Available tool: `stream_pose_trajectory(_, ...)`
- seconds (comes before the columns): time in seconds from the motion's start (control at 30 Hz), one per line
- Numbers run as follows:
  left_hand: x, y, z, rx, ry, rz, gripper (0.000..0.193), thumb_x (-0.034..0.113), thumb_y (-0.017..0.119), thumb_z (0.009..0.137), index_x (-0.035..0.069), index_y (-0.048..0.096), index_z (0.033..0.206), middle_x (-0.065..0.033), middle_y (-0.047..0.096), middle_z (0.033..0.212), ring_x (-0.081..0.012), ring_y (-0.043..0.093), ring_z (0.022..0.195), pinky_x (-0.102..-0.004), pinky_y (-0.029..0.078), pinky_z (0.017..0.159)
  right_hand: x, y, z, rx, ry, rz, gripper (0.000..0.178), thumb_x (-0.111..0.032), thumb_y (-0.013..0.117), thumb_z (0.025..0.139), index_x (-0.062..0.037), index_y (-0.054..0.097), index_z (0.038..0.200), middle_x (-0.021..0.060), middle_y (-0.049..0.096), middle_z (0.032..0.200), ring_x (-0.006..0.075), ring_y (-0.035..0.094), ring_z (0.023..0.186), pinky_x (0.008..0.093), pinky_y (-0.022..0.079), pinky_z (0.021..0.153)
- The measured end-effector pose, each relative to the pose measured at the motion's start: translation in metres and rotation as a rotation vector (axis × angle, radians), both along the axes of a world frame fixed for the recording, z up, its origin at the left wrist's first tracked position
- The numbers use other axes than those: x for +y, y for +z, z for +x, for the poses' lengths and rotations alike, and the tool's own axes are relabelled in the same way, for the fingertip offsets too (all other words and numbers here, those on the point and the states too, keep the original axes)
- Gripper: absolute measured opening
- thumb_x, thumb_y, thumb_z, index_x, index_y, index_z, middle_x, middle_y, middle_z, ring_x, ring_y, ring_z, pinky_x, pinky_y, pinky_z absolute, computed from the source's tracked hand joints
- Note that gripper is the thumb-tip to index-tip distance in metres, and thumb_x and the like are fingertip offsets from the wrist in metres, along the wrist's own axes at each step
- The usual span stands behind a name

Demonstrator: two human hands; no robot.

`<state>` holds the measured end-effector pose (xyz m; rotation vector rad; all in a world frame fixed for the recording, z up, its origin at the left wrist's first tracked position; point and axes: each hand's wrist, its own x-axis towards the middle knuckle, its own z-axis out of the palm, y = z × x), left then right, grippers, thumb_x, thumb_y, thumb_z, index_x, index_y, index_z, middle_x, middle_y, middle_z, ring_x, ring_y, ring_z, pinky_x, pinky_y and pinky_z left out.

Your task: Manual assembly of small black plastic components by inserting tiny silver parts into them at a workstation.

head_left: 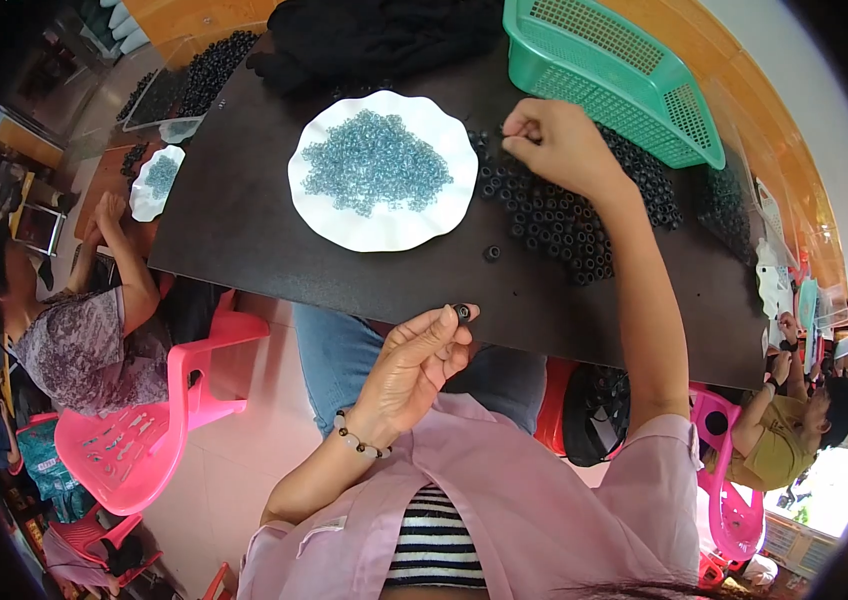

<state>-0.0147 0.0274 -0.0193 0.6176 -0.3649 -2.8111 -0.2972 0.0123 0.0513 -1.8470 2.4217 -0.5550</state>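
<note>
Between the thumb and fingertips of my left hand (422, 358) is a small black ring-shaped part (463, 312), held just over the table's near edge. My right hand (566, 150) is above the table with thumb and fingers pinched together, beside the pile of black ring parts (556, 215). Whatever that pinch holds, if anything, is too small to make out. Left of the right hand, a white scalloped plate (384, 238) carries a heap of small clear bluish rings (376, 165). A lone black ring part (492, 253) lies between the plate and the pile.
A green plastic basket (612, 85) stands behind the pile. Dark cloth (374, 40) lies along the far side of the dark table (244, 220). At left, another person (94, 330) sits by a pink chair (134, 455) and a second white plate (144, 205). Another person (784, 430) sits at right.
</note>
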Motion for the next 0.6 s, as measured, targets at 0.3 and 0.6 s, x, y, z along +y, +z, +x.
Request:
stream_pose_trajectory(0.3,0.005,0.011,-0.001,-0.063,0.017,-0.007,0.023,0.016,0.060,0.091,0.000,0.063,0.106,-0.0015,0.063,0.081,-0.0082,0.056,0.071,-0.0211,0.047,0.069,0.089,0.003,0.052,-0.817,-0.125,-0.328,0.020,-0.007,0.064,0.084,0.0002,0.067,0.102,0.0036,0.066,0.083,0.0076,0.058,0.078,0.0195,0.044,0.070)
stream_pose_trajectory(0.6,0.015,0.014,-0.007,-0.048,-0.032,-0.068,0.024,0.020,0.060,0.091,0.003,0.064,0.107,0.0000,0.063,0.082,-0.0053,0.058,0.072,-0.0172,0.048,0.068,0.129,-0.028,0.122,-1.351,-0.191,-0.436,0.021,-0.011,0.068,0.083,0.0020,0.067,0.099,0.0089,0.068,0.086,0.0089,0.056,0.068,0.0197,0.045,0.064)
